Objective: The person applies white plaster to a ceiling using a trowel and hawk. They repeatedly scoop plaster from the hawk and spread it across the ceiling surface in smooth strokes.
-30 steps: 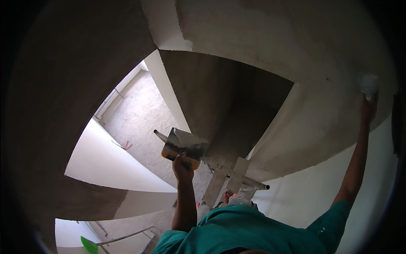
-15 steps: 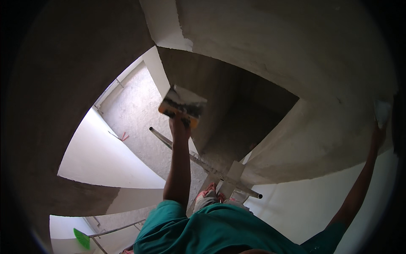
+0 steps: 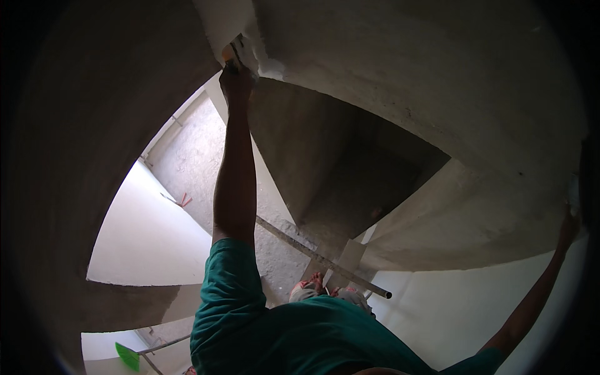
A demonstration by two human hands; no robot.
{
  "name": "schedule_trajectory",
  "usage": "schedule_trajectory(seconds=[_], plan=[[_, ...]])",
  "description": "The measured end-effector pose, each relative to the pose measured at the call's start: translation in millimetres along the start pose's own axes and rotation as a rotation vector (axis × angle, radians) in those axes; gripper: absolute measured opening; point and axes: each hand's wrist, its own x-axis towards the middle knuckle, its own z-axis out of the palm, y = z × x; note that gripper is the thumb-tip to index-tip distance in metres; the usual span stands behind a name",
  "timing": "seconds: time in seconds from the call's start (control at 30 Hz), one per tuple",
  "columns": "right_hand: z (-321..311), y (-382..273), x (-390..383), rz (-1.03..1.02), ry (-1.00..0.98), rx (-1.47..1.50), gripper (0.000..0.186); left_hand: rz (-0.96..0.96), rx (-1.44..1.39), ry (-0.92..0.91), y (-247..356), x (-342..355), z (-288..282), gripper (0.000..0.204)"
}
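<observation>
My left hand [image 3: 237, 81] is raised and closed round the handle of a wide putty knife [image 3: 229, 55], whose orange part shows beside the fingers. Its blade is seen nearly edge-on, up against the white-coated strip [image 3: 215, 22] of the beam. Fresh white filler [image 3: 270, 67] has a ragged edge against the bare grey plaster [image 3: 350, 56]. Far to the right, my right hand [image 3: 569, 228] is lifted and closed on a pale, flat scraper-like tool [image 3: 574, 190], close to the curved grey surface. Shadow and the picture's rim hide much of that tool.
I stand high on narrow boards [image 3: 344, 257], feet close to a metal pole [image 3: 300, 247] crossing them. Far below lies rough floor [image 3: 187, 144]. A dark recess [image 3: 369, 169] opens ahead. A green broom head [image 3: 127, 356] is at lower left, and white walls [image 3: 150, 231] stand around.
My left hand has swung up and forward with the putty knife, from over the opening to the white strip. My right hand has moved slightly down and outward. The view has shifted slightly.
</observation>
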Motion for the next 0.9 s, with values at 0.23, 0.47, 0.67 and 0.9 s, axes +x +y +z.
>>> schedule_trajectory(seconds=[0.23, 0.47, 0.67, 0.9], plan=[[-41, 101, 18, -0.69, 0.414, -0.513, 0.051, 0.119, 0.079, -0.003, -12, -9, 0, 0.03], [-40, 4, -1, -0.094, 0.046, 0.025, 0.052, 0.056, 0.149, 0.056, 12, -5, -20, 0.025], [-26, -56, 26, -0.082, 0.035, 0.034, 0.052, 0.08, 0.084, 0.039, 55, -30, 11, 0.018], [-20, -107, 62, -0.1, 0.032, 0.06, 0.051, 0.08, 0.071, -0.247, 165, -163, 80, 0.06]])
